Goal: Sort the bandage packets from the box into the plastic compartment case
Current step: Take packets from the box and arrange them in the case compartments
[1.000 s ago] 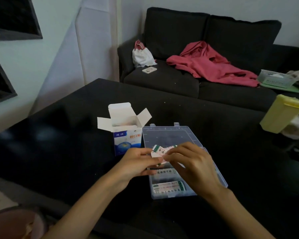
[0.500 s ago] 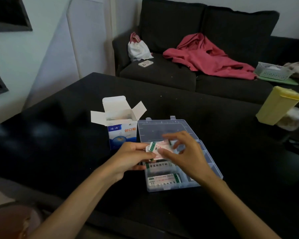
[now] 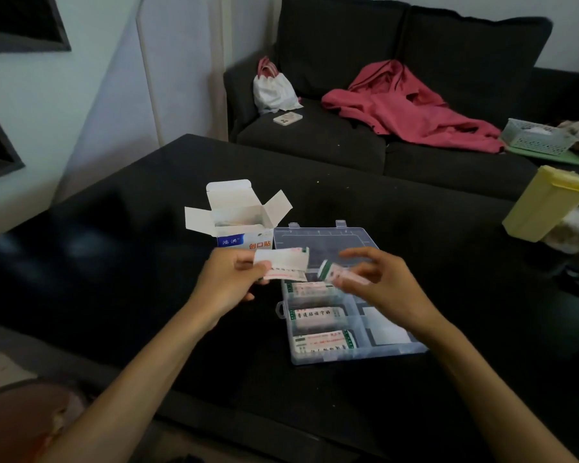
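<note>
On the bench (image 3: 147,262), my left hand (image 3: 229,282) pinches a small stack of packets (image 3: 283,265) in front of the open box (image 3: 239,225). A second ago both hands met on that stack; now my right hand (image 3: 381,282) has drawn one packet (image 3: 335,272) clear, fingers (image 3: 358,253) curled round it, above the case (image 3: 411,347). I judge it goes next into a free compartment.
</note>
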`<state>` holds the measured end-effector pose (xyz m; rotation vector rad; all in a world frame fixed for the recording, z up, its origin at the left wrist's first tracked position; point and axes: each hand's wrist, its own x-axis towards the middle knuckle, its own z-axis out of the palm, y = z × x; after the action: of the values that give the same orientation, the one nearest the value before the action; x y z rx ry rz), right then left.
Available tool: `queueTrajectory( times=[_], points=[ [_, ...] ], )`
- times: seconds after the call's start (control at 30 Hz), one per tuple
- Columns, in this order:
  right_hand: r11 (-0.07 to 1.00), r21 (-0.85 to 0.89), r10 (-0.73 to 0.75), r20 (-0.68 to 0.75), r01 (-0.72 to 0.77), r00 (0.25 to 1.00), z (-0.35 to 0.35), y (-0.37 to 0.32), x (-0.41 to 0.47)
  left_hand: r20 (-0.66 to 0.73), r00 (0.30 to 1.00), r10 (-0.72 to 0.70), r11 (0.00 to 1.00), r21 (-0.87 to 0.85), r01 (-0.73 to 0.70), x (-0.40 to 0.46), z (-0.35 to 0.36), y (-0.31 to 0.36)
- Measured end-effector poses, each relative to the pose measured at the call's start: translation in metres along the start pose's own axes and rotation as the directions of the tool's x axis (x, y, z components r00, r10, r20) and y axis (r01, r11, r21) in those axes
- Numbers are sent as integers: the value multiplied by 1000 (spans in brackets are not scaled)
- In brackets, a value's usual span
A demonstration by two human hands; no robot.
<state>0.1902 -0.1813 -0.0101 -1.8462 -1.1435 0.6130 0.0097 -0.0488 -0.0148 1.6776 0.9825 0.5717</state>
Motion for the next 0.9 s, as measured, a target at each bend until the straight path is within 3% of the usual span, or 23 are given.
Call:
queueTrajectory(
  times=[0.13,0.33,0.5,0.63,0.77,0.83,0.9],
  points=[
    [983,-160,-61,159,87,985,18,-1,4,-115,993,-12,997,-80,3,3,-4,-1],
    [894,-403,-70,306,196,949,32,6,10,-102,995,-22,995,-94,12,2,-3,-1],
    [926,-336,-86,264,175,961,35,8,11,-19,999,-42,989,-144,39,-2,-1,2],
    [857,-468,-156,162,215,974,36,12,13,29,997,-76,984,-159,80,-5,-2,5],
    [825,-508,-180,177,246,968,35,10,13,45,995,-93,981,-164,99,-7,-2,6],
    [837,-494,-163,185,236,969,29,8,13,43,994,-101,981,-160,107,-8,-1,7],
    [914,-380,-137,44,143,990,18,1,14,44,994,-103,983,-150,109,-7,-2,7]
  ],
)
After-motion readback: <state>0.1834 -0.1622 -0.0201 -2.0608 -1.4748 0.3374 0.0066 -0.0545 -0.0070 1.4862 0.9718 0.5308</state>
